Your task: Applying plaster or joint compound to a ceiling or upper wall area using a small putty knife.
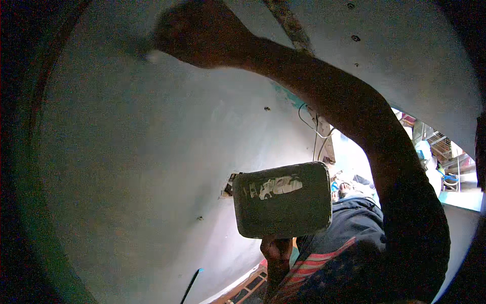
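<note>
My right hand is raised to the upper left, closed round a blurred tool, perhaps a scraper, against or close to the pale wall; whether it touches is unclear. My left hand grips a flat, rounded rectangular grey board from beneath, low in the middle of the view. A patch of pale paste is smeared on the board's upper part. My right forearm arches across the right half of the picture.
A cut-out box sits in the wall behind the board. Loose cables hang beside a bright opening with clutter. An upper surface has small fittings. My sandalled foot and a dark rod show below.
</note>
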`<action>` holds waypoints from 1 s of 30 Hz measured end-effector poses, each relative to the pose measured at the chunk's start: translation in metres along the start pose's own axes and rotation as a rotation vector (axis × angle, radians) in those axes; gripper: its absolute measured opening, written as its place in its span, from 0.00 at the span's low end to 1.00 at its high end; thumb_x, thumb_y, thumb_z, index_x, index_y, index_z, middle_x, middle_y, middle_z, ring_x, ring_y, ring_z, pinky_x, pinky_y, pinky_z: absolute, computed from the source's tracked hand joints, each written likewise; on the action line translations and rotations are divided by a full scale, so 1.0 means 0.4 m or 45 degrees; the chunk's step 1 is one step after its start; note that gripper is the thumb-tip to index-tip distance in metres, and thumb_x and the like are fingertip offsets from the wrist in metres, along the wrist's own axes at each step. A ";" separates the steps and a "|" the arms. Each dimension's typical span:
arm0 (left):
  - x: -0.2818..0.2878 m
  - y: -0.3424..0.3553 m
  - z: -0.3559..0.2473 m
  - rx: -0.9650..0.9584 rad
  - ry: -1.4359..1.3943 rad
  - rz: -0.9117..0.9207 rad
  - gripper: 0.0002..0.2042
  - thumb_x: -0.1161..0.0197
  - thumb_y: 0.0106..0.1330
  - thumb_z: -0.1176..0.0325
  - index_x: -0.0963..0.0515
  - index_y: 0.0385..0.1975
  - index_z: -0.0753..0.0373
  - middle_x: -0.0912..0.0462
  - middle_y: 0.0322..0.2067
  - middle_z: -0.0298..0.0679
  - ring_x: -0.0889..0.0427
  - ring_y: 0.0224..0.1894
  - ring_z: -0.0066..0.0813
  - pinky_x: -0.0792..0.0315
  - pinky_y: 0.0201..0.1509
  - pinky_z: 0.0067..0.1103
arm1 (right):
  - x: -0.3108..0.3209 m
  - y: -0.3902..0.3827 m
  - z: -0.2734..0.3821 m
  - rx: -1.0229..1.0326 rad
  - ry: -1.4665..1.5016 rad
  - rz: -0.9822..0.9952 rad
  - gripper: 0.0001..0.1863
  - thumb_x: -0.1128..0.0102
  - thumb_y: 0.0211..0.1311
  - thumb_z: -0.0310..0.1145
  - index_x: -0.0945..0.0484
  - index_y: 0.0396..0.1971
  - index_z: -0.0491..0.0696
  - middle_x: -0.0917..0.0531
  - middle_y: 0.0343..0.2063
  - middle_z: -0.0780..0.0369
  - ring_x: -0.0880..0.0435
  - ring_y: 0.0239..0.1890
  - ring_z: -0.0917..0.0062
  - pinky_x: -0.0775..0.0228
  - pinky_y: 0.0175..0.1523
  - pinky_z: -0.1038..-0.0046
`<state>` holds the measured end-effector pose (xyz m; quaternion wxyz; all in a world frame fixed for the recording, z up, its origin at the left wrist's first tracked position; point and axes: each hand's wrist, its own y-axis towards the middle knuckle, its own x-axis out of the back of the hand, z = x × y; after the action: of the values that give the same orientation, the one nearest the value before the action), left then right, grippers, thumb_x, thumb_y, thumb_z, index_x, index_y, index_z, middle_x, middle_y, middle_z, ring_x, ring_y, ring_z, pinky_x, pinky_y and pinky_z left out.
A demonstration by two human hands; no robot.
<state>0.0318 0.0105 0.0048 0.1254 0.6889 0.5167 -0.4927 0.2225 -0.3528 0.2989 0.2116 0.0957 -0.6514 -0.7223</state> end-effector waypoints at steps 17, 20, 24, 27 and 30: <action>0.053 0.001 0.010 -0.342 1.627 -0.210 0.22 0.44 0.65 0.68 0.29 0.58 0.67 0.22 0.55 0.48 0.22 0.55 0.46 0.29 0.61 0.39 | -0.013 -0.830 -0.091 -0.619 0.114 0.485 0.06 0.32 0.55 0.26 0.16 0.34 0.46 0.14 0.33 0.57 0.13 0.31 0.68 0.21 0.33 0.70; -0.003 -0.011 0.004 -0.070 0.012 -0.275 0.23 0.44 0.65 0.68 0.30 0.60 0.67 0.23 0.56 0.49 0.23 0.56 0.48 0.29 0.62 0.41 | -0.052 -0.724 -0.115 -0.370 -0.033 0.608 0.05 0.38 0.59 0.32 0.18 0.30 0.46 0.17 0.25 0.57 0.17 0.25 0.62 0.23 0.35 0.61; -0.017 -0.003 -0.002 -0.016 0.003 -0.080 0.23 0.46 0.66 0.67 0.31 0.61 0.67 0.24 0.57 0.50 0.24 0.57 0.48 0.30 0.63 0.43 | -0.037 -0.325 -0.025 -0.168 -0.242 0.590 0.10 0.40 0.60 0.40 0.20 0.26 0.50 0.22 0.20 0.56 0.19 0.26 0.58 0.27 0.33 0.56; -0.015 -0.007 -0.014 0.017 0.001 -0.107 0.23 0.47 0.67 0.66 0.31 0.61 0.67 0.25 0.57 0.50 0.24 0.57 0.48 0.32 0.65 0.44 | -0.032 -0.119 0.045 -0.119 -0.056 0.052 0.09 0.37 0.60 0.44 0.16 0.33 0.55 0.15 0.27 0.61 0.15 0.31 0.66 0.22 0.39 0.62; 0.019 -0.004 -0.012 0.021 -0.020 -0.116 0.23 0.48 0.68 0.65 0.32 0.62 0.67 0.26 0.58 0.50 0.25 0.58 0.49 0.34 0.66 0.45 | 0.005 -0.072 0.070 -0.056 -0.078 -0.095 0.10 0.38 0.62 0.43 0.14 0.38 0.57 0.13 0.33 0.64 0.13 0.36 0.70 0.20 0.44 0.66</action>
<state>0.0329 0.0188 0.0015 0.1013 0.6617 0.5425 -0.5075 0.2039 -0.3268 0.2744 0.1664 0.0930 -0.6376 -0.7464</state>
